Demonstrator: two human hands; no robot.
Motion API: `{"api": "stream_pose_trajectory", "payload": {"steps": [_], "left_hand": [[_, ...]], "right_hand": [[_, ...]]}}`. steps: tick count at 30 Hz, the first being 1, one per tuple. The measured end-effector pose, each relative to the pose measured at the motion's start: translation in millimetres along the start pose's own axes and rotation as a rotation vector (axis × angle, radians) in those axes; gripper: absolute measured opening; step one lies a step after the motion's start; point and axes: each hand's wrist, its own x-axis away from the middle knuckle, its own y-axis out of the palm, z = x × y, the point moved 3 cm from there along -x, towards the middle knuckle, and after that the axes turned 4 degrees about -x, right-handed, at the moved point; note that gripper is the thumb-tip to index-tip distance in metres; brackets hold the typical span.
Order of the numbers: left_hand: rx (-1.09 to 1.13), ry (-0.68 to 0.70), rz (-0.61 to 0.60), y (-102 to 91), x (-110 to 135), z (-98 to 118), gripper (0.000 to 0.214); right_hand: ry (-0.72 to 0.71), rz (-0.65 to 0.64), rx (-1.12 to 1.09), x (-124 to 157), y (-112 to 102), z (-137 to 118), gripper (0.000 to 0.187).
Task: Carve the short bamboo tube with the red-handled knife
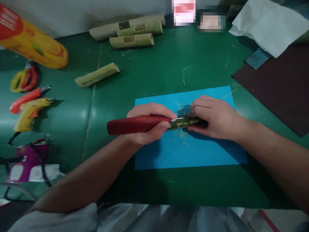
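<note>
My left hand (149,124) is closed round the red wooden handle (131,125) of a carving knife, whose short blade (174,121) meets a small green bamboo piece (184,122). My right hand (213,117) is closed over the right end of that bamboo piece and presses it onto a blue sheet (190,151). Pale shavings lie scattered on the sheet around the bamboo.
Several bamboo tubes (131,30) with cut slots lie at the back, one more tube (98,75) lying apart. Scissors (24,79), a red cutter (25,98), a yellow glue gun (30,112) and a purple tool (27,159) sit at the left. A dark mat (280,80) and white paper (270,22) are right.
</note>
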Motion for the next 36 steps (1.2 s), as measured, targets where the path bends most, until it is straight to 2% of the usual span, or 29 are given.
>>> {"api": "stream_pose_trajectory", "payload": {"steps": [1,4,11,14,19,26,31,36], "left_hand": [[0.005,0.011,-0.085,2.0,-1,0,0.019],[-0.077,-0.006,-0.222,5.4,-3,0,0.019],[-0.077,-0.04,-0.304,5.3,-5,3,0.017],[-0.082,-0.098,-0.36,6.0,-5,4,0.018],[-0.154,-0.14,-0.309,8.1,-5,9,0.013],[-0.229,-0.025,-0.226,8.9,-3,6,0.007],[-0.171,-0.06,-0.111,4.1,3,2,0.022],[-0.101,-0.046,-0.246,8.6,0,2,0.019]], "right_hand": [[-0.002,0.001,-0.001,0,0,0,0.023],[-0.009,0.005,-0.011,0,0,-1,0.023],[0.028,-0.016,-0.035,0,0,-1,0.02],[0.029,-0.012,-0.045,1,1,0,0.02],[-0.003,0.0,-0.012,1,1,0,0.025],[-0.002,0.002,-0.004,0,0,-1,0.025],[-0.001,0.001,-0.001,0,-1,-2,0.024],[-0.001,-0.016,-0.008,0,0,-1,0.023]]}}
